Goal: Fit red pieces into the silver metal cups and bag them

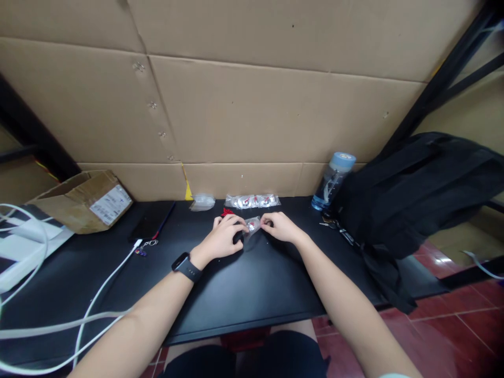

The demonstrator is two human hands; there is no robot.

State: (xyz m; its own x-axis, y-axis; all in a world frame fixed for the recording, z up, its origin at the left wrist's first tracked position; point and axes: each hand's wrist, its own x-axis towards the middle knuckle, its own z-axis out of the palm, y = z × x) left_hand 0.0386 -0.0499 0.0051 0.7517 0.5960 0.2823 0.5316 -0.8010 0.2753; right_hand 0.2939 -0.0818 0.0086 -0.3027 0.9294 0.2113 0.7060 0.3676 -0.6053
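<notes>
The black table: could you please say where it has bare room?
The widest bare patch of table runs between the forearms, from left hand and right hand to the front edge. A smaller one lies between phone, white cable and watch. Crowded: right end, with backpack and bottle; left end, with cardboard box.

I've got a black backpack (425, 189) chilling at 3 o'clock, blue-lidded bottle (333, 181) just beside it, cardboard box (79, 207) at 9, phone (145, 224) between 8 and 9.
</notes>
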